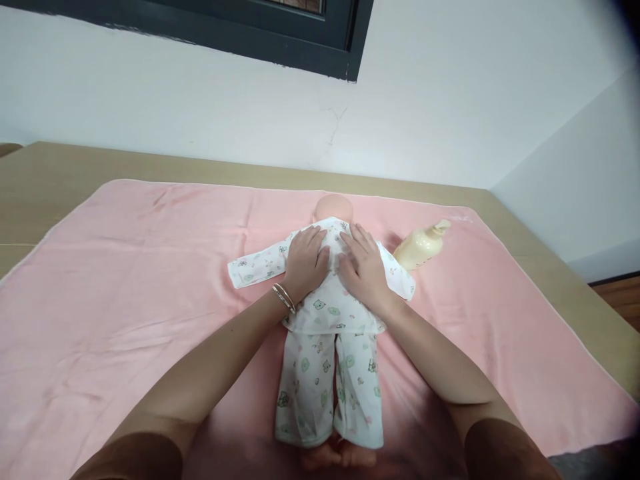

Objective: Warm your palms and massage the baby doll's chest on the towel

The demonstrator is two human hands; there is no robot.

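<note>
A baby doll [327, 313] in white printed pyjamas lies lengthwise on a pink blanket [125, 280], its head [334, 208] away from me and its bare feet near me. My left hand [306, 260], with bangles on the wrist, lies flat and open on the doll's chest on the left side. My right hand [364, 267] lies flat and open on the chest beside it, fingers together. Neither hand grips anything. The doll's left sleeve [257, 265] is spread out sideways.
A cream-coloured baby bottle [421, 245] lies on its side on the blanket just right of the doll's shoulder. The blanket covers a wooden table [50, 180] against a white wall; the table's right edge [575, 293] drops to the floor.
</note>
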